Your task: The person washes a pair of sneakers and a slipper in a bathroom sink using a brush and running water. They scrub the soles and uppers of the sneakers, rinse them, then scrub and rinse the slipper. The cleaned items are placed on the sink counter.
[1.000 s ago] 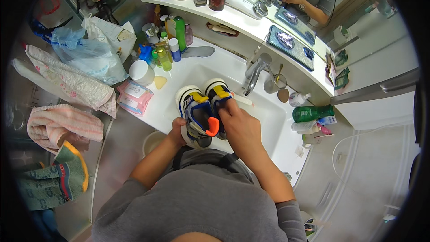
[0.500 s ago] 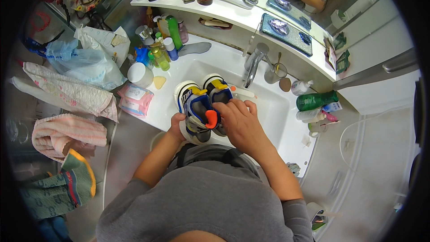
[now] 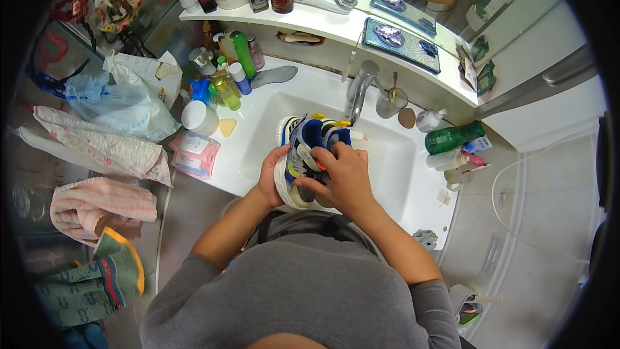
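Note:
Two small sneakers are held together over the white sink (image 3: 387, 181). The nearer sneaker (image 3: 297, 158), with white sole, blue lining, and grey and yellow parts, is tilted so its outer side shows. My left hand (image 3: 270, 178) is closed round its sole and side. My right hand (image 3: 345, 178) grips its upper, fingers at the opening and thumb lower down on the toe part; a bit of orange shows by the fingers. Behind it, the second sneaker (image 3: 337, 133) is partly hidden by my right hand; what supports it is hidden.
A faucet (image 3: 363, 90) stands just beyond the sneakers. Bottles (image 3: 243, 55), a white jar (image 3: 199, 118) and a pink wipes pack (image 3: 195, 153) line the sink's left side. A glass cup (image 3: 391, 103) and a green bottle (image 3: 454, 137) are at right. A phone (image 3: 402, 45) lies on the shelf.
The sneakers have moved slightly right and turned, so the nearer one shows more of its side. My right thumb has spread down onto it, and the orange part is now mostly covered.

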Demonstrator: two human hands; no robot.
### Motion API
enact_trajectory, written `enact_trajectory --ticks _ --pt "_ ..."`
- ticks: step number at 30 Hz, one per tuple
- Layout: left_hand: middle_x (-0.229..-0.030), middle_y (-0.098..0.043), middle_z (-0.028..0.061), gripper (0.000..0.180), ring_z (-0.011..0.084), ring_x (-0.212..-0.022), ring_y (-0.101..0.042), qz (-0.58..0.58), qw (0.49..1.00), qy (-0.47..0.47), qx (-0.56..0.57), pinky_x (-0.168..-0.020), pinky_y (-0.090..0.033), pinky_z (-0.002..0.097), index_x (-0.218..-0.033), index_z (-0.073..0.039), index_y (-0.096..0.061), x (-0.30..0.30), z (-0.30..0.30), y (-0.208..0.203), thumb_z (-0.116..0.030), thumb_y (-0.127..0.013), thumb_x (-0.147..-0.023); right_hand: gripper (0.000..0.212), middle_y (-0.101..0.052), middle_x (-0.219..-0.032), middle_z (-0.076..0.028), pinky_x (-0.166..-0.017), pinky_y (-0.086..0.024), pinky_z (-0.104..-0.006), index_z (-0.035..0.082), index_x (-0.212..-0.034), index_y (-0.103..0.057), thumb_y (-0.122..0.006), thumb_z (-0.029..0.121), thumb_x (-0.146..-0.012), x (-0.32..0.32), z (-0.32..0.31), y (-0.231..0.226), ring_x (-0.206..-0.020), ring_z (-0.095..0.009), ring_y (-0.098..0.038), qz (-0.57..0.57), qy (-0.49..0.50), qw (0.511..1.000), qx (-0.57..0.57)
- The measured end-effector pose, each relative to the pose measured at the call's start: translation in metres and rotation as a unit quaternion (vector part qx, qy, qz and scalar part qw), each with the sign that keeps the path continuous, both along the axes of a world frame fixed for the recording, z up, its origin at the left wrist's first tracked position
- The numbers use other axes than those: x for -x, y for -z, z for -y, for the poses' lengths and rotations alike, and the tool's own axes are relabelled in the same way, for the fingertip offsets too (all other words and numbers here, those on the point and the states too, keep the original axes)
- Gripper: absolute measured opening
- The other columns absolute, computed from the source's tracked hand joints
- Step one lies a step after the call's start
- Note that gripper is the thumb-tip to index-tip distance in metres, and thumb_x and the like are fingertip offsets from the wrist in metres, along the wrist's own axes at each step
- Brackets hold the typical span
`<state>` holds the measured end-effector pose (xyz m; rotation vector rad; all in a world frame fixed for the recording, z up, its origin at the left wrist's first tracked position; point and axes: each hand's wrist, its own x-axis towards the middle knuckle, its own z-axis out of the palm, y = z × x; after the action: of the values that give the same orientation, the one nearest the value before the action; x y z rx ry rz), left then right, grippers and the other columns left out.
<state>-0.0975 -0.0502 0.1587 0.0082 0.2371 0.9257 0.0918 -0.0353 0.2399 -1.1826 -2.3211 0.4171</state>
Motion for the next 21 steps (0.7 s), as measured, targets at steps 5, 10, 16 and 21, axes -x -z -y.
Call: enact_trajectory --ticks 5,10,16,21 --pt "-0.130 -0.065 0.0145 0.052 0.0320 -0.116 -0.064 -0.001 1.000 0.007 0.027 -0.103 -0.050 0.0481 -0.135 -0.006 -0.056 -0.011 -0.009 -0.008 -0.042 -0.043 -0.100 0.017 -0.050 -0.076 -0.006 -0.067 -0.033 -0.0397 0.012 -0.090 -0.066 -0.069 0.029 -0.090 0.011 -0.003 0.022 -0.073 -0.026 -0.052 -0.074 0.086 0.990 -0.085" --pt "-0.139 -0.059 0.0128 0.071 0.0333 -0.124 -0.058 -0.095 0.995 0.033 0.008 -0.105 -0.044 0.0540 -0.142 -0.009 -0.051 -0.019 -0.014 -0.012 -0.064 -0.039 -0.097 0.026 -0.056 -0.069 -0.008 -0.062 -0.037 -0.0400 0.006 -0.082 -0.062 -0.060 0.027 -0.098 -0.008 -0.027 0.041 -0.064 -0.026 -0.053 -0.177 0.148 0.973 -0.013" --pt "-0.149 -0.044 0.0096 0.092 0.0336 -0.131 -0.046 -0.236 0.963 0.116 -0.062 -0.110 -0.030 0.0533 -0.150 -0.017 -0.038 -0.009 -0.020 -0.045 -0.085 -0.025 -0.089 0.030 -0.068 -0.079 -0.001 -0.063 -0.046 -0.0302 0.005 -0.089 -0.065 -0.054 0.029 -0.103 -0.042 -0.062 0.040 -0.066 -0.013 -0.056 -0.604 0.183 0.688 0.359" --pt "-0.151 -0.043 0.0082 0.079 0.0268 -0.134 -0.046 -0.258 0.963 0.077 -0.034 -0.110 -0.032 0.0517 -0.150 -0.021 -0.040 -0.025 -0.037 0.010 -0.076 -0.032 -0.094 0.041 -0.063 -0.127 -0.016 -0.093 -0.056 -0.0416 0.002 -0.130 -0.057 -0.050 0.033 -0.104 -0.067 -0.078 0.125 -0.110 -0.027 -0.064 -0.722 0.156 0.562 0.373"
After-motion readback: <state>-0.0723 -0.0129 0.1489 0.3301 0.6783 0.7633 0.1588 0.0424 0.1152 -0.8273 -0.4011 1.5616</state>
